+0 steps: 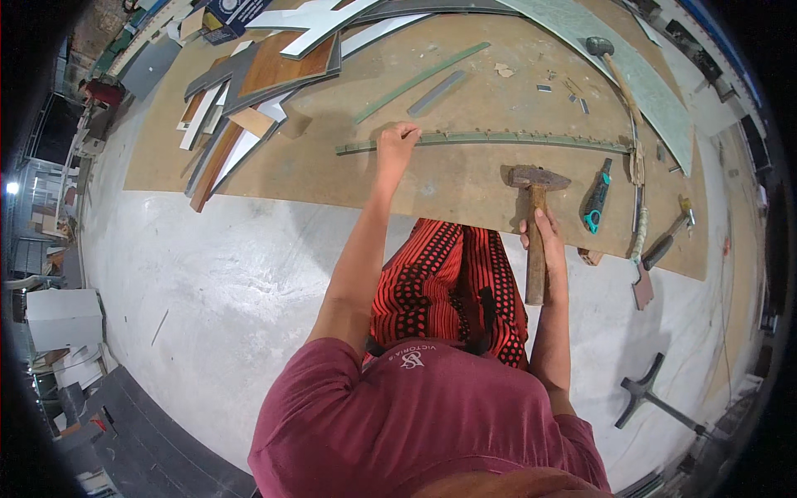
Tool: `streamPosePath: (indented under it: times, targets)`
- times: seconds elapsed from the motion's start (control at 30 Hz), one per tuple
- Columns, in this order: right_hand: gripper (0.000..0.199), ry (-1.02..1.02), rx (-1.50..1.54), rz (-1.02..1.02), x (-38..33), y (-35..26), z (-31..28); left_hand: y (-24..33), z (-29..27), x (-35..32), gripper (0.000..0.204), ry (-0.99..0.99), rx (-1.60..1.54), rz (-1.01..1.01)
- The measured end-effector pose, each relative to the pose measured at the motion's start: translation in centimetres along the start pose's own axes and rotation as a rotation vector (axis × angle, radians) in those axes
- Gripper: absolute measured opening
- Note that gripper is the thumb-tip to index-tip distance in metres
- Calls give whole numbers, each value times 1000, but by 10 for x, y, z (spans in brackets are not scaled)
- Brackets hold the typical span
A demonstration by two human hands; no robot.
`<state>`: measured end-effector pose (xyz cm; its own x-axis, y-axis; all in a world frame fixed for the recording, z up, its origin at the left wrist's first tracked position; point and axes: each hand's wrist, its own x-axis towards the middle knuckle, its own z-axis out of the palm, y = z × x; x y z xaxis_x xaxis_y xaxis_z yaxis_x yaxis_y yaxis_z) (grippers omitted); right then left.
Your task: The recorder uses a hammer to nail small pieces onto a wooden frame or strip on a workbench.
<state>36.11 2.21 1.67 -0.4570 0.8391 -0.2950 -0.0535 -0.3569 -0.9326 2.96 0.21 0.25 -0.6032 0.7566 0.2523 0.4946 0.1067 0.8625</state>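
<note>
A long narrow green strip [515, 139] with small bits along its far edge lies across the table. My left hand [398, 143] is over the strip near its left end, fingers pinched together. Whatever is between those fingertips is too small or hidden to make out. My right hand [545, 231] is wrapped round the wooden handle of a hammer [536, 199]. The hammer's rusty metal head points away from me, over the table's near edge. Right of it lies a teal and black utility knife [597, 197].
On the brown table [315, 178] lie a green strip [422, 81], a grey strip [436, 93] and a stack of panel offcuts [286, 70]. A long-handled mallet [599, 47] and a second hammer [668, 236] lie right. A grey metal stand [643, 390] is on the floor.
</note>
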Motion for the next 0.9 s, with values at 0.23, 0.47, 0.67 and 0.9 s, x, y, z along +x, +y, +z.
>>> streamPosePath:
  times: [0.23, 0.47, 0.67, 0.9]
  targets:
    - [36, 20, -25, 30, -2, -3, 3, -2, 2, -3, 19, 32, 2, 28]
    - [37, 5, -67, 5, -6, -4, 10, 3, 8, -13, 18, 85, 169, 97]
    - [52, -243, 960, 316, -66, 29, 21, 5, 18, -16, 22, 196, 185, 141]
    - [49, -85, 534, 366, -79, -5, 41, -6, 23, -24, 16, 295, 210, 212]
